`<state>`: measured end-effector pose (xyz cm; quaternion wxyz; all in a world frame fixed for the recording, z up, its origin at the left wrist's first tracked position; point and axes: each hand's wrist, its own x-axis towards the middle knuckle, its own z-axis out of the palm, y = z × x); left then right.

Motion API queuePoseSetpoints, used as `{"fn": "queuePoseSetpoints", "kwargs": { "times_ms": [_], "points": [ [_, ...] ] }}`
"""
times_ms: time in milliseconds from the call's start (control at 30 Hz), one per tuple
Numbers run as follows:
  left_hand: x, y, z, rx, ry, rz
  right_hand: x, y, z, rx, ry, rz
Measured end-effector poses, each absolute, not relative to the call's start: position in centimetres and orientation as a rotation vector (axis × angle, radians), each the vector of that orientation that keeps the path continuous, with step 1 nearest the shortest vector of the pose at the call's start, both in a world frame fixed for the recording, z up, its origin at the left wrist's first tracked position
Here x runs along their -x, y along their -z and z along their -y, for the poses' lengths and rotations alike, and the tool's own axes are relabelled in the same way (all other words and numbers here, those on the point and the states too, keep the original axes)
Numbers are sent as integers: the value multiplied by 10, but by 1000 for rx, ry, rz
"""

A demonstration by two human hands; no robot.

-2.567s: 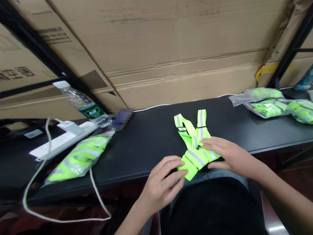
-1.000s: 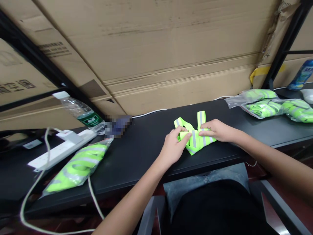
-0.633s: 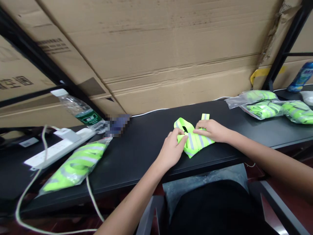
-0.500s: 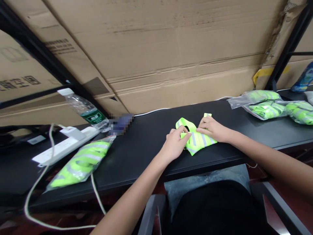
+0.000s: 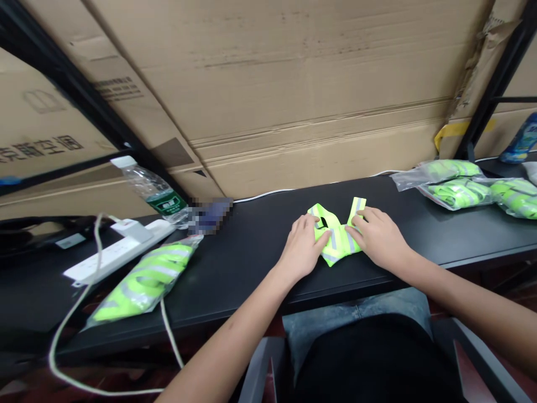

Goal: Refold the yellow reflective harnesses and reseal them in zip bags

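Note:
A neon-green reflective vest [image 5: 338, 242] with grey stripes lies folded small on the black table [image 5: 260, 246]. My left hand [image 5: 302, 249] presses on its left side, fingers curled over the fabric. My right hand [image 5: 376, 238] lies on its right side, fingers pinching a strap end that sticks up. Both hands touch the vest.
A bagged green vest [image 5: 145, 280] lies at the left beside a white power strip [image 5: 117, 249] with a trailing cable. A water bottle [image 5: 151, 189] leans behind it. Several bagged vests [image 5: 465, 184] sit at the far right. Cardboard boxes [image 5: 293, 84] stand behind the table.
The vest's long straps have been folded down into a compact bundle. Both hands moved away from the table edge onto the bundle and now press it flat.

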<state>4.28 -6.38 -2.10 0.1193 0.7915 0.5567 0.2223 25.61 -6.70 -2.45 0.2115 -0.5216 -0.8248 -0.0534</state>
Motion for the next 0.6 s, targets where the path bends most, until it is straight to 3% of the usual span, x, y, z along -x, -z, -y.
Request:
{"fn": "queuePoseSetpoints", "kwargs": {
  "times_ms": [267,600],
  "points": [
    [-38,14,44,-2361,-451,-1476,-268,29,56,1339,-63,2442],
    [-33,9,33,-2385,-323,-1454,-273,13,47,1198,-55,2690]
  ]
}}
